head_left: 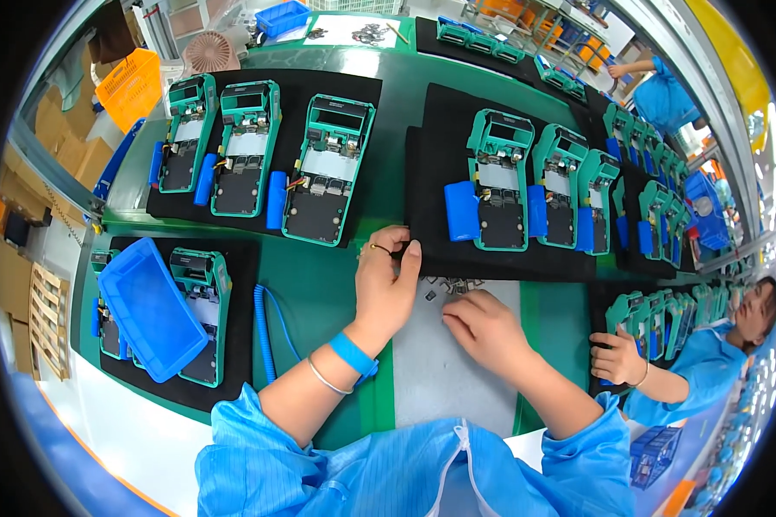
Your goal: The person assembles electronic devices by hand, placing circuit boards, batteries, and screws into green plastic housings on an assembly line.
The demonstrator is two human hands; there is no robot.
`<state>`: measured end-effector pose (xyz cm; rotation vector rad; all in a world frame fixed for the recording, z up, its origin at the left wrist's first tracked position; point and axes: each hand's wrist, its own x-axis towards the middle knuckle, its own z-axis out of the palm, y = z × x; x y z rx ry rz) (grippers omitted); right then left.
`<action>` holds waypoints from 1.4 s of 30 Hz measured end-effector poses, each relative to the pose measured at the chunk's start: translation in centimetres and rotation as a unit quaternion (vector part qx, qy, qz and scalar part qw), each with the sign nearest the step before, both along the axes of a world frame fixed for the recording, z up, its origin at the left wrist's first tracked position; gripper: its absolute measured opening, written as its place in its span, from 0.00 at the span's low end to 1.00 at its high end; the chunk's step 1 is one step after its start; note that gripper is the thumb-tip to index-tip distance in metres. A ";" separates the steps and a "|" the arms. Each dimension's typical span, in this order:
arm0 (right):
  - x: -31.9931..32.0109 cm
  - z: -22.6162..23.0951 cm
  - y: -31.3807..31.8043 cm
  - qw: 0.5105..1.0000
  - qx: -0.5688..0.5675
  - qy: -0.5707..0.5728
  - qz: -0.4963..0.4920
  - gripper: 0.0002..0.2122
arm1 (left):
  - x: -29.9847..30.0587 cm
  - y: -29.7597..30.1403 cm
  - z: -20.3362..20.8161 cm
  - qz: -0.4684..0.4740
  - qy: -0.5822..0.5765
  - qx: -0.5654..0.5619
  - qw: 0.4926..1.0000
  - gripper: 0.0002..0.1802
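My left hand (386, 283), with a ring, a blue wrist strap and a bangle, closes its fingers and thumb at the lower left corner of a black foam mat (509, 265). On that mat lie three green device housings (502, 177) with circuit boards showing and blue battery packs (462, 211) at their left sides. Just below the mat edge, small metal parts (450, 285) are scattered on a grey strip (444, 379). My right hand (490, 334) is beside these parts, its fingers curled together; whatever they may hold is hidden.
More open housings (328, 172) lie on a black mat at the left. A blue tray (153, 310) rests over housings at the lower left, near a coiled blue cord (263, 336). At right, a co-worker's hand (616, 355) touches a row of housings. An orange crate (129, 90) stands far left.
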<state>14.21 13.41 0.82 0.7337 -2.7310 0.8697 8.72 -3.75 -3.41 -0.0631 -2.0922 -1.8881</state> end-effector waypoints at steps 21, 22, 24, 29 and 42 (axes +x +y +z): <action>-5.4 11.8 4.7 0.989 0.117 0.087 -0.014 0.02 | -2.9 3.0 8.1 -0.134 0.215 -0.292 0.922 0.23; -6.9 11.7 5.2 0.987 0.096 0.126 -0.008 0.02 | -3.1 3.6 7.8 -0.132 0.223 -0.327 0.909 0.24; -9.4 10.9 5.7 0.970 0.111 0.218 -0.010 0.02 | -3.4 4.3 7.0 -0.133 0.231 -0.384 0.884 0.27; -13.1 8.6 5.9 0.919 0.223 0.323 0.031 0.07 | -3.7 4.6 5.9 -0.115 0.244 -0.390 0.880 0.25; -14.7 8.4 5.5 0.874 0.346 0.340 0.023 0.07 | -3.7 4.9 5.4 -0.099 0.261 -0.345 0.896 0.23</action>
